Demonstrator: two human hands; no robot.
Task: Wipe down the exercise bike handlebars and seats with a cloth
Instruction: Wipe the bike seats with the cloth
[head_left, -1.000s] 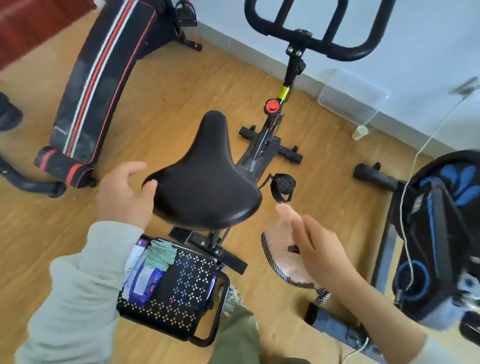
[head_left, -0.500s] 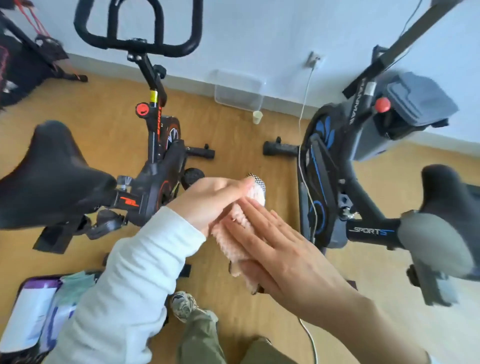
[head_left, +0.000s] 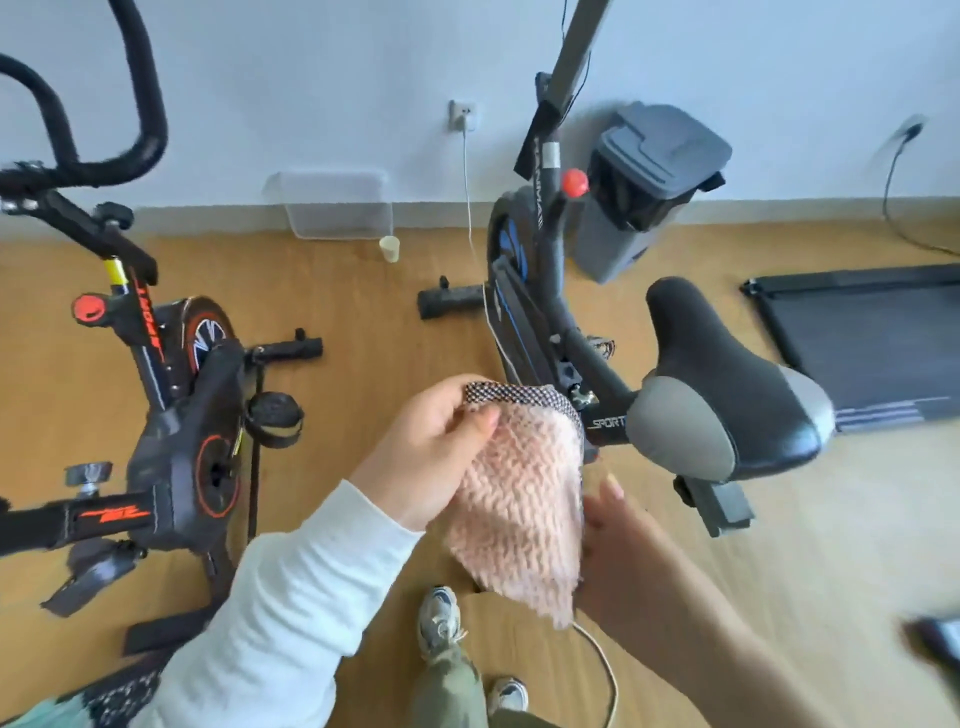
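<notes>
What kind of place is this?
Probably a home gym or small workout room: an orange bike and a blue bike stand side by side on a wooden floor, with a treadmill by the wall.

— Where is the cloth (head_left: 519, 493)?
— In front, between the left bike (head_left: 182, 457) and the right bike (head_left: 556, 280), whose seat (head_left: 727, 384) lies just right of it.
— By the wall (head_left: 311, 78)?
— A box (head_left: 332, 205), a cup (head_left: 389, 248) before it; a bin (head_left: 649, 192) behind the right bike.
</notes>
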